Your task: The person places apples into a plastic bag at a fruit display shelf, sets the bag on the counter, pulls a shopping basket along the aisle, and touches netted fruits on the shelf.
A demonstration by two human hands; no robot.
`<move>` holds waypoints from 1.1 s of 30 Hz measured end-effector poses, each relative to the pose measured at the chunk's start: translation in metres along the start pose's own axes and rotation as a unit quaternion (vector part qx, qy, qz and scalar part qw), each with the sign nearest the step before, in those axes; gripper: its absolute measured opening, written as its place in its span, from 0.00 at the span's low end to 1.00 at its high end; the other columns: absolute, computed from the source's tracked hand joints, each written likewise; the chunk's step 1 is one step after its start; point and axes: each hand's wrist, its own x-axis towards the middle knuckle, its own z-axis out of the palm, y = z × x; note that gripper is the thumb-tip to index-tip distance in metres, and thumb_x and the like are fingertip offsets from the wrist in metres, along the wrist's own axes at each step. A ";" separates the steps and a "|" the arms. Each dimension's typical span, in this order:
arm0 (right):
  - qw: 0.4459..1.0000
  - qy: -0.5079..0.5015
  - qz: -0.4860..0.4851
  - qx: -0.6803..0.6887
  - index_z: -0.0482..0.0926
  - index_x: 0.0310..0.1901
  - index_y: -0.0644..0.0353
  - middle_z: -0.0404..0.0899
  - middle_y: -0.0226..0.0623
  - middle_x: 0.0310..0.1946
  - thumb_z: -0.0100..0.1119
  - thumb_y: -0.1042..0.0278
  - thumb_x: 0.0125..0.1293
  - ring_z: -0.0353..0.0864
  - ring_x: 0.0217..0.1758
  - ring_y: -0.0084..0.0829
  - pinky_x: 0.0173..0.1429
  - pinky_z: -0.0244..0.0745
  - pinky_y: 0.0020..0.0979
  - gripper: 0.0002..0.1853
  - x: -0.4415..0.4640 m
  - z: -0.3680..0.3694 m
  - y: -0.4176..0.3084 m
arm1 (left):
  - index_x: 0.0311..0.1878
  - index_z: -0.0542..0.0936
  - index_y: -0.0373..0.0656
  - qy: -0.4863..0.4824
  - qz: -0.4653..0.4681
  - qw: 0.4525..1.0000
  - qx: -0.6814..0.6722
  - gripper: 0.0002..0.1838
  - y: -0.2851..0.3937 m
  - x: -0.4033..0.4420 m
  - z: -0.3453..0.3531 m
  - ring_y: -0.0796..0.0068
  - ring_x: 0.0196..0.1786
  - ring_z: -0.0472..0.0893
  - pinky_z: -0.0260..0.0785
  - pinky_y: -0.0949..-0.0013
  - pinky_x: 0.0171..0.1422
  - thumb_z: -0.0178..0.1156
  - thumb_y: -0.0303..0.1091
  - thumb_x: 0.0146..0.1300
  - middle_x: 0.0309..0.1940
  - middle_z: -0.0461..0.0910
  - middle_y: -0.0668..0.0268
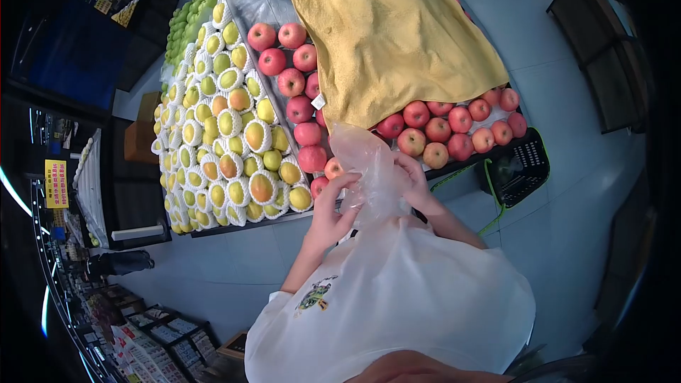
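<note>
A clear plastic bag (369, 170) is held up in front of the white shirt, between both hands. My left hand (333, 206) and my right hand (411, 179) need telling apart by side: the first is on the bag's left edge, fingers curled against the film, and the second grips its right edge with bent fingers. Just beyond the bag lie red apples (438, 129) in a display, partly under a yellow cloth (397, 35). Pears in white foam nets (261, 186) fill the display's left part.
A black basket (521, 170) with green handles stands at the display's right corner. Green fruit (186, 21) is piled at the far left. Dark shelving (596, 50) stands at the right, and packaged goods (170, 333) are at the lower left.
</note>
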 end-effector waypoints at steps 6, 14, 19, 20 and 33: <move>0.965 -0.022 0.003 -0.261 0.78 0.61 0.63 0.84 0.35 0.50 0.75 0.79 0.58 0.84 0.56 0.26 0.62 0.79 0.30 0.28 0.010 -0.038 -0.045 | 0.62 0.74 0.40 0.157 -0.172 0.961 -0.146 0.18 -0.007 0.032 -0.011 0.80 0.42 0.83 0.76 0.74 0.43 0.65 0.26 0.73 0.43 0.85 0.66; 0.968 0.066 -0.088 -0.225 0.71 0.71 0.56 0.67 0.41 0.70 0.86 0.56 0.49 0.69 0.73 0.39 0.76 0.66 0.40 0.48 0.011 -0.051 -0.077 | 0.68 0.70 0.37 0.198 -0.214 0.870 -0.398 0.23 -0.016 0.068 -0.011 0.72 0.56 0.84 0.77 0.67 0.62 0.62 0.26 0.73 0.55 0.83 0.62; 0.921 0.034 -0.138 -0.363 0.77 0.65 0.53 0.73 0.39 0.58 0.77 0.71 0.60 0.78 0.59 0.31 0.50 0.80 0.30 0.31 0.006 -0.013 -0.065 | 0.77 0.61 0.37 0.145 -0.237 0.816 -0.508 0.30 -0.021 0.078 -0.006 0.59 0.68 0.78 0.75 0.57 0.70 0.58 0.30 0.76 0.66 0.76 0.52; 0.945 0.053 -0.084 -0.313 0.79 0.63 0.54 0.76 0.37 0.54 0.72 0.77 0.62 0.81 0.55 0.29 0.46 0.80 0.29 0.26 0.007 -0.017 -0.052 | 0.79 0.59 0.38 0.149 -0.191 0.807 -0.538 0.34 -0.014 0.079 -0.002 0.57 0.71 0.75 0.73 0.56 0.72 0.60 0.34 0.76 0.69 0.72 0.52; 0.982 0.168 -0.086 0.006 0.75 0.54 0.62 0.78 0.30 0.37 0.62 0.81 0.70 0.81 0.35 0.18 0.41 0.78 0.22 0.14 0.015 -0.009 -0.066 | 0.79 0.51 0.39 0.213 -0.112 0.956 -0.168 0.49 -0.013 0.066 0.010 0.64 0.50 0.85 0.81 0.63 0.55 0.68 0.18 0.58 0.61 0.76 0.52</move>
